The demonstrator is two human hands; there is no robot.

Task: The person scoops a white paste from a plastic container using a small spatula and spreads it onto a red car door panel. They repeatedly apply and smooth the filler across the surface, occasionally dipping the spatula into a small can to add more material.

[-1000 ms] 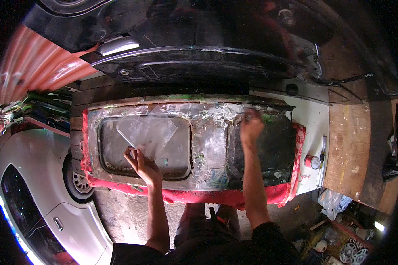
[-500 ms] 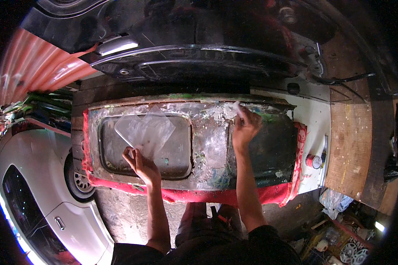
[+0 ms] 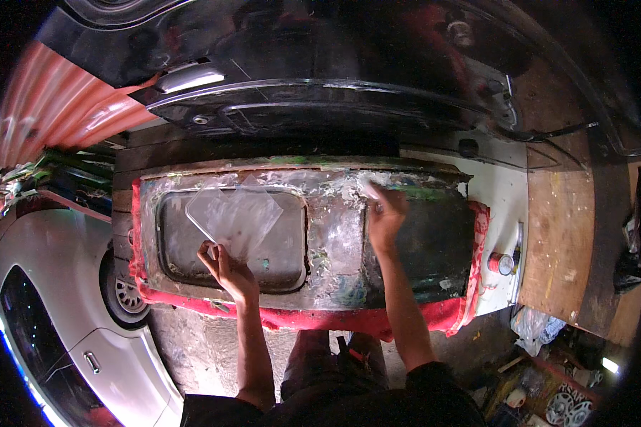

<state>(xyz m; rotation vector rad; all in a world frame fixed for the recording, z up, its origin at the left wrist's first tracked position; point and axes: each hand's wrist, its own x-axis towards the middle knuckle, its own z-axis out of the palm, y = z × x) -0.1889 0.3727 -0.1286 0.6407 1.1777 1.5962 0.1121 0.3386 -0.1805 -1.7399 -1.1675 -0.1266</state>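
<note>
My left hand pinches the lower corner of a clear, folded-looking plastic sheet, held above the sunken panel at the left of the workbench. Fingers of my right hand are closed on a small pale piece, its kind too small to tell. This hand is over the upper middle of the worn, paint-spattered workbench top, beside a patch of white residue. Whether the piece touches the surface I cannot tell.
Red cloth hangs along the bench's near edge. A large black car body panel stands beyond it. A pale car is at the left. A small red-and-white can and wooden boards are at the right.
My right hand has moved slightly left and a little toward me with the small pale piece. My left hand keeps the plastic sheet almost in place.
</note>
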